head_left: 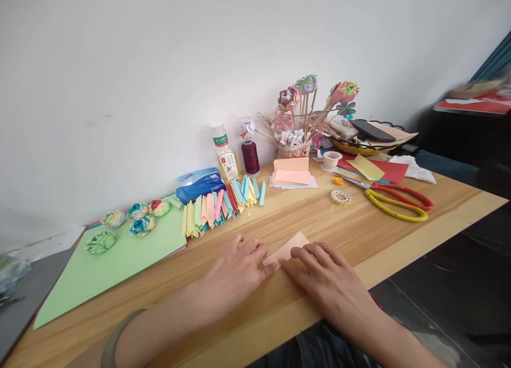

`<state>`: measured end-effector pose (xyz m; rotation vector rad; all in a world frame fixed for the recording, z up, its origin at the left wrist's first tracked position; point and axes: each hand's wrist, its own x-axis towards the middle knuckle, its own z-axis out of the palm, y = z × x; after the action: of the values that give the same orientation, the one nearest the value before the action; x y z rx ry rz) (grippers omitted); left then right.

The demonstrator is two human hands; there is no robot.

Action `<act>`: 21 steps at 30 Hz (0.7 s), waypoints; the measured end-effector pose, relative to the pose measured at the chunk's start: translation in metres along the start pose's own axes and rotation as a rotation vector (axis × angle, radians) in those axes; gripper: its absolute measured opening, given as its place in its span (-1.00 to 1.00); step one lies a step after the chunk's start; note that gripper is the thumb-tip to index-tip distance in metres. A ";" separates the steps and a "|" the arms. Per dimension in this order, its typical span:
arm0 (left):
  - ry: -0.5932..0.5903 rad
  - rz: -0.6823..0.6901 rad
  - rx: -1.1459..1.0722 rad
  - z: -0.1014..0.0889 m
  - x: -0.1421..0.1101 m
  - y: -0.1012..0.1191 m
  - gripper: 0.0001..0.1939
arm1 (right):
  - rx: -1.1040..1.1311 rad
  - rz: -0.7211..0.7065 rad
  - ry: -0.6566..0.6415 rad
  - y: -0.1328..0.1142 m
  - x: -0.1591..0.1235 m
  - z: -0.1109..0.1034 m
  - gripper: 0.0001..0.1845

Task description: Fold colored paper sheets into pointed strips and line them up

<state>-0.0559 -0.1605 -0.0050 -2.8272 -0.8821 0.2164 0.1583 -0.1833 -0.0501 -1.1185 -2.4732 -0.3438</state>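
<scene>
A small pale pink sheet of paper [288, 249] lies on the wooden table between my hands. My left hand [241, 264] is curled at its left end, with the thumb and fingertips pressing the near-left corner. Over the right part of the paper bends my right hand [327, 269], thumb on the lower edge and fingers pinching down. Whether the paper is folded double is hard to tell. Beyond it stands a stack of pink paper slips [291, 174]. Rows of folded coloured paper pieces [215, 208] lie to the left.
Scissors [393, 198], a tape roll [340, 197] and a white spool [331, 159] lie at right. Paper flowers [142, 226] rest on green paper [131, 261]. Along the wall stand a tissue pack [199, 183], bottle [227, 158], thread cone [250, 158] and flower basket [293, 149].
</scene>
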 end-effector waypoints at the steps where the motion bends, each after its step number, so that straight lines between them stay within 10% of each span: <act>1: -0.012 -0.001 0.009 -0.002 0.000 0.000 -0.70 | 0.009 0.004 -0.009 -0.002 0.001 0.000 -0.72; 12: -0.020 0.018 -0.043 -0.003 -0.004 -0.006 -0.76 | 0.025 0.174 -0.068 0.050 -0.017 -0.007 -0.46; 21: 0.184 0.077 -0.210 0.011 0.011 -0.003 -0.80 | 0.121 -0.029 0.018 0.043 -0.002 0.001 -0.68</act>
<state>-0.0504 -0.1505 -0.0167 -3.0140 -0.8003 -0.1334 0.1918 -0.1560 -0.0493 -1.0274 -2.4607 -0.2081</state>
